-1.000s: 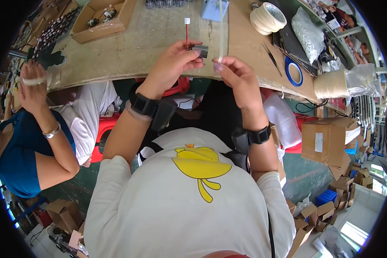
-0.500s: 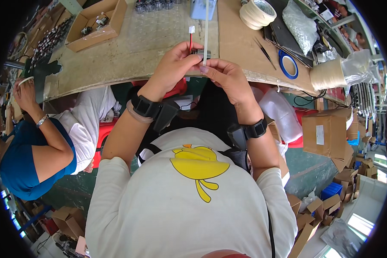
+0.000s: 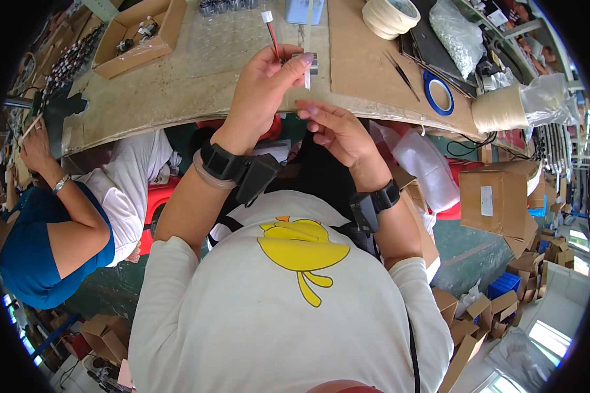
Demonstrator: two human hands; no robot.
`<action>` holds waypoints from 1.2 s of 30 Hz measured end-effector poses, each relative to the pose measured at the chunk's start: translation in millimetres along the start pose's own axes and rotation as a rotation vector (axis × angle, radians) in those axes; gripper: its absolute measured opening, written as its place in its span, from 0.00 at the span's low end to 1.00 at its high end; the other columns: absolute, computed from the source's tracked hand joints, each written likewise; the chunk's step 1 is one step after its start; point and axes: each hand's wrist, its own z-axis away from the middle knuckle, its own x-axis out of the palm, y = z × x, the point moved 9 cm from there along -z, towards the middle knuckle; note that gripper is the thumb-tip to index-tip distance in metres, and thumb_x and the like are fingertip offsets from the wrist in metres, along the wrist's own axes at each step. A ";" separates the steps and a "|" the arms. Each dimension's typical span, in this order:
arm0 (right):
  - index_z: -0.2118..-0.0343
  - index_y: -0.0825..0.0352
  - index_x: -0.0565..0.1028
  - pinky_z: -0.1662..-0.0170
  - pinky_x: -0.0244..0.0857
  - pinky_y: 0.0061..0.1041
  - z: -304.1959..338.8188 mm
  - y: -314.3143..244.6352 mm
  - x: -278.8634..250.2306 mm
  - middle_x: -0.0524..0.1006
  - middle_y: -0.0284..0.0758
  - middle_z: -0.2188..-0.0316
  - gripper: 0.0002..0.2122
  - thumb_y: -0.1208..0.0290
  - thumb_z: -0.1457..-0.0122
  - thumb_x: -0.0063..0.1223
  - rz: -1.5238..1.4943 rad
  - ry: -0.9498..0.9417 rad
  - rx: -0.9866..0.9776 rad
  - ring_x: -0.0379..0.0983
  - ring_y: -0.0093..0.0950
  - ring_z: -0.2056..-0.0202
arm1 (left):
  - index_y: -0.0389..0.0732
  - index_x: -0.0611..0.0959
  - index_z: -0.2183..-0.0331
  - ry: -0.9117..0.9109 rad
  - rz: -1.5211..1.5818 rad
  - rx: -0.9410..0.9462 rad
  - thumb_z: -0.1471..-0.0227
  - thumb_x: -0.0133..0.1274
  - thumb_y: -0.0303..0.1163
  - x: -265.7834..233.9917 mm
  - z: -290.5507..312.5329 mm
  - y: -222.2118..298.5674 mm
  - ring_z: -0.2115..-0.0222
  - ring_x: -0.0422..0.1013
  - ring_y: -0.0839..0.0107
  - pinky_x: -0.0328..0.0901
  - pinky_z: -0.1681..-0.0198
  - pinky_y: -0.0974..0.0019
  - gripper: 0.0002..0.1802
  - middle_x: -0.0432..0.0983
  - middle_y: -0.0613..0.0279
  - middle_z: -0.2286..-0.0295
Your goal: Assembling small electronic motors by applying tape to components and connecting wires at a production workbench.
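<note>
My left hand (image 3: 263,85) is closed on a small metallic motor (image 3: 314,63) above the table's front edge. A red and dark wire pair ending in a white plug (image 3: 267,17) sticks up from between the fingers. A narrow pale strip (image 3: 307,81) hangs down beside the thumb, against the motor; its upper stretch is faint over the table. My right hand (image 3: 337,131) is below and to the right, apart from the motor. Its fingers are loosely bent and spread, with nothing visible in them.
A cardboard box (image 3: 167,42) with small motors stands left, near several more motors (image 3: 226,6) and a blue container (image 3: 304,12). On the right lie tape rolls (image 3: 390,18), tweezers (image 3: 401,75), a blue tape ring (image 3: 428,92) and a bag of white pieces (image 3: 455,39). A co-worker (image 3: 59,229) sits left.
My right hand has let go of the pale strip and moved down, away from the motor. My left hand has moved slightly up with the motor, and the plug has tilted left.
</note>
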 end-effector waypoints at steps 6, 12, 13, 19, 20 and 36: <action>0.62 0.70 0.72 0.75 0.55 0.09 0.1 -49.7 -6.6 0.72 0.27 0.72 0.11 0.69 0.45 0.51 0.256 0.073 -0.293 0.63 0.12 0.74 | 0.35 0.74 0.65 0.009 -0.006 -0.043 0.55 0.57 0.32 1.4 1.0 -0.8 0.71 0.69 0.77 0.65 0.66 0.73 0.15 0.73 0.62 0.71; 0.65 0.70 0.71 0.70 0.58 0.12 -2.6 -54.2 5.6 0.71 0.29 0.70 0.10 0.69 0.45 0.52 0.554 0.066 -0.409 0.64 0.14 0.71 | 0.35 0.75 0.67 0.037 0.023 -0.055 0.56 0.58 0.33 3.6 2.6 1.1 0.72 0.70 0.77 0.66 0.67 0.73 0.15 0.74 0.62 0.73; 0.65 0.70 0.71 0.69 0.58 0.13 -2.7 -54.5 3.4 0.71 0.29 0.70 0.10 0.69 0.46 0.53 0.573 0.095 -0.420 0.65 0.15 0.71 | 0.35 0.75 0.67 0.028 0.015 -0.054 0.56 0.58 0.33 4.6 2.4 0.3 0.72 0.70 0.77 0.66 0.67 0.73 0.15 0.74 0.62 0.73; 0.63 0.69 0.71 0.70 0.59 0.14 1.2 -78.5 10.0 0.72 0.29 0.69 0.13 0.70 0.49 0.57 0.695 0.154 -0.617 0.65 0.15 0.71 | 0.35 0.75 0.68 0.018 -0.052 -0.084 0.55 0.57 0.34 3.1 2.8 -3.1 0.72 0.69 0.77 0.65 0.67 0.74 0.14 0.73 0.62 0.73; 0.62 0.69 0.71 0.70 0.60 0.14 2.1 -83.4 14.6 0.72 0.29 0.69 0.14 0.70 0.50 0.58 0.743 0.144 -0.645 0.65 0.16 0.71 | 0.35 0.75 0.68 0.018 -0.052 -0.084 0.55 0.57 0.34 2.1 2.9 -2.5 0.72 0.69 0.77 0.65 0.67 0.74 0.14 0.73 0.62 0.73; 0.60 0.69 0.71 0.68 0.64 0.20 19.4 -96.6 37.9 0.73 0.34 0.71 0.18 0.75 0.56 0.60 1.134 0.051 -0.936 0.69 0.23 0.72 | 0.36 0.77 0.69 -0.044 -0.134 -0.239 0.54 0.56 0.42 0.9 5.8 -12.1 0.74 0.67 0.80 0.63 0.70 0.77 0.17 0.72 0.66 0.74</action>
